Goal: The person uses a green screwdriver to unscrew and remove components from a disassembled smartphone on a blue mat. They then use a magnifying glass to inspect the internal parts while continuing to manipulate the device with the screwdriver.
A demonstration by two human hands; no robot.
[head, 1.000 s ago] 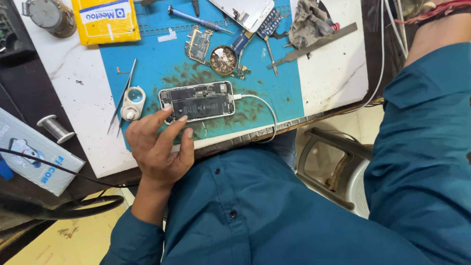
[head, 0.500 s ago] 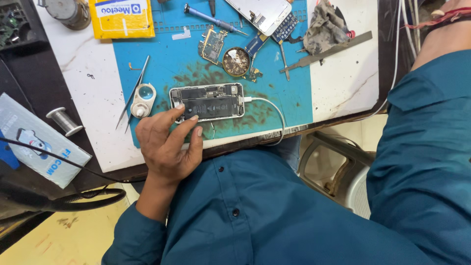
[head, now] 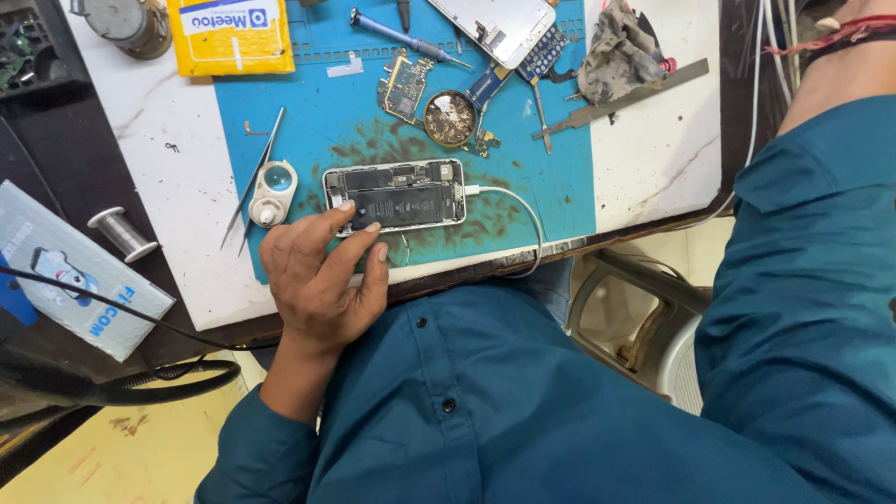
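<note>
Step in hand: steadying the opened phone [head: 395,197] for bench work, as I judge it — the back is off, battery and board exposed.
Left hand [head: 322,275]: fingers spread loosely, fingertips [head: 347,205] resting on the phone's near-left corner; it grips nothing.
Right hand: only the forearm shows at the top right edge, so I cannot tell its state.
Phone's place: flat on the blue mat [head: 308,121], near the front edge of the white surface [head: 653,159], a white cable [head: 523,219] plugged into its right end.
Nearby: tweezers [head: 254,177] and a small round loupe [head: 273,191] just left of the phone; a screwdriver [head: 401,37] and a loose circuit board [head: 403,86] further back.
Next move calls for: a tool in the free hand — and a firm hold so the phone does not slide.
</note>
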